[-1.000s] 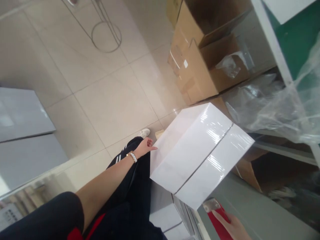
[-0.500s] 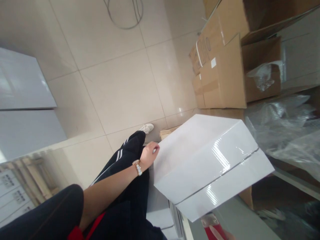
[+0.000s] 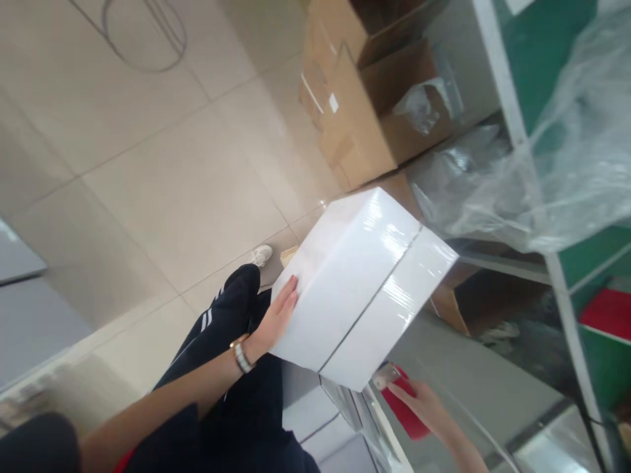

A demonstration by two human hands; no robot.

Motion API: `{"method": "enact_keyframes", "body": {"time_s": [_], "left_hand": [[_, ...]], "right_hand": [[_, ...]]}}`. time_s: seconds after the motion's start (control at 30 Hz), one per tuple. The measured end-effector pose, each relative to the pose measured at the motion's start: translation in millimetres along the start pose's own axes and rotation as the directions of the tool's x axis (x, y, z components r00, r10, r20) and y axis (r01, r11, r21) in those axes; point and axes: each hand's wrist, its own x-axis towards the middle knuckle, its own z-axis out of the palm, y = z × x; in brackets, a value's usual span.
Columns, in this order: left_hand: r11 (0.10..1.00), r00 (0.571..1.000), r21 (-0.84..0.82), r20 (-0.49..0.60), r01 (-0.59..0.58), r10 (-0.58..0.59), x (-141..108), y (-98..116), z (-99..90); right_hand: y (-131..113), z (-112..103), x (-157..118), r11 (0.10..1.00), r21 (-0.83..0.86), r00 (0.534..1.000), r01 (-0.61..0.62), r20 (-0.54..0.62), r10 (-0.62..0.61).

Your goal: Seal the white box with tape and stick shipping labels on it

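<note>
A glossy white box [image 3: 345, 295], shrink-wrapped or shiny, with a dark seam running around it, lies in front of me above other white boxes. My left hand [image 3: 277, 320], wearing a white and gold wristwatch [image 3: 241, 355], rests on the near side of this box with its fingers stretched out flat. At the box's lower right corner, my right hand [image 3: 419, 402] grips a red-handled tool [image 3: 408, 408] with a silver metal head [image 3: 386, 376]. The metal head is close to the box; whether it touches cannot be told. The tool's exact kind is unclear.
Open cardboard boxes [image 3: 352, 141] stand at the upper right, with clear plastic wrap [image 3: 473, 177] beside them. A metal shelf frame [image 3: 517, 131] rises on the right. More white boxes [image 3: 315, 410] sit below, and others [image 3: 34, 322] at left. A cable loop [image 3: 142, 66] lies on the floor.
My left hand, curled beside the box before, now lies flat on its side. The box appears turned, and more of my right hand and the red tool shows. The view has shifted right.
</note>
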Motion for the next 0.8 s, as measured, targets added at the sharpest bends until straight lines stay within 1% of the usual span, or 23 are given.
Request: {"method": "enact_keyframes", "body": {"time_s": [0.03, 0.07, 0.1, 0.13, 0.17, 0.2, 0.23, 0.27, 0.33, 0.4, 0.47, 0.53, 0.6, 0.67, 0.7, 0.73, 0.77, 0.8], "left_hand": [[0.982, 0.986, 0.103, -0.041, -0.159, 0.164, -15.9, 14.3, -2.8], [0.917, 0.942, 0.223, 0.023, -0.330, 0.334, -30.0, 27.5, -4.3], [0.802, 0.858, 0.305, 0.167, -0.513, 0.486, -41.1, 38.7, -3.9], [0.659, 0.745, 0.348, 0.335, -0.667, 0.577, -48.4, 47.1, -1.4], [0.516, 0.627, 0.358, 0.494, -0.778, 0.602, -51.6, 52.6, 3.0], [0.395, 0.526, 0.351, 0.621, -0.849, 0.581, -51.3, 55.2, 9.0], [0.301, 0.457, 0.345, 0.709, -0.889, 0.537, -47.9, 55.5, 15.7], [0.231, 0.418, 0.348, 0.765, -0.909, 0.490, -42.6, 54.2, 22.4], [0.123, 0.361, 0.342, 0.831, -0.932, 0.423, -29.9, 50.5, 34.1], [0.045, 0.314, 0.322, 0.869, -0.946, 0.383, -19.4, 50.0, 43.3], [-0.004, 0.268, 0.288, 0.894, -0.958, 0.358, -12.8, 54.8, 53.1], [-0.030, 0.214, 0.236, 0.920, -0.971, 0.327, -8.6, 63.7, 67.4], [-0.048, 0.147, 0.167, 0.946, -0.985, 0.288, -4.1, 74.1, 88.0], [-0.061, 0.075, 0.092, 0.968, -0.994, 0.240, 2.2, 83.2, 114.1], [-0.059, 0.048, 0.062, 0.976, -0.996, 0.214, 6.0, 86.5, 128.2], [-0.043, 0.031, 0.039, 0.982, -0.998, 0.184, 9.8, 88.7, 142.2], [0.002, 0.035, 0.035, 0.988, -0.999, 0.150, 13.6, 89.6, 155.6], [0.069, 0.054, 0.046, 0.992, -0.997, 0.114, 16.8, 89.1, 168.0]], "right_hand": [[-2.4, -2.2, 0.7, 0.999, 0.025, 1.000, 0.024, 0.007, -0.024], [-4.3, -5.5, 1.1, 0.998, 0.038, 0.998, 0.053, 0.015, -0.054], [-5.2, -9.6, 1.1, 0.996, 0.037, 0.997, 0.079, 0.015, -0.079], [-4.7, -14.1, 0.8, 0.994, 0.036, 0.994, 0.104, 0.015, -0.105], [-2.4, -18.8, 0.2, 0.990, 0.039, 0.991, 0.134, 0.015, -0.135], [1.8, -23.4, -0.6, 0.987, 0.041, 0.987, 0.158, 0.013, -0.158], [8.0, -27.8, -1.2, 0.983, 0.036, 0.984, 0.178, 0.006, -0.178], [16.2, -32.0, -1.5, 0.981, 0.026, 0.982, 0.191, -0.006, -0.191], [37.1, -39.6, -0.4, 0.984, 0.002, 0.984, 0.176, -0.029, -0.176], [59.9, -45.5, 4.7, 0.990, -0.033, 0.989, 0.139, -0.050, -0.141], [78.0, -48.5, 15.7, 0.991, -0.057, 0.990, 0.120, -0.070, -0.124], [85.9, -47.7, 33.6, 0.989, -0.064, 0.985, 0.131, -0.104, -0.137], [81.1, -43.3, 56.3, 0.987, -0.041, 0.978, 0.154, -0.138, -0.158], [65.3, -36.1, 78.7, 0.985, -0.025, 0.970, 0.172, -0.170, -0.174], [54.6, -31.6, 88.0, 0.983, -0.019, 0.966, 0.180, -0.185, -0.181], [42.8, -26.7, 95.4, 0.982, -0.013, 0.961, 0.189, -0.201, -0.188], [30.4, -21.3, 100.7, 0.980, -0.007, 0.956, 0.200, -0.216, -0.197], [17.8, -15.4, 104.0, 0.978, -0.001, 0.952, 0.211, -0.229, -0.205]]}}
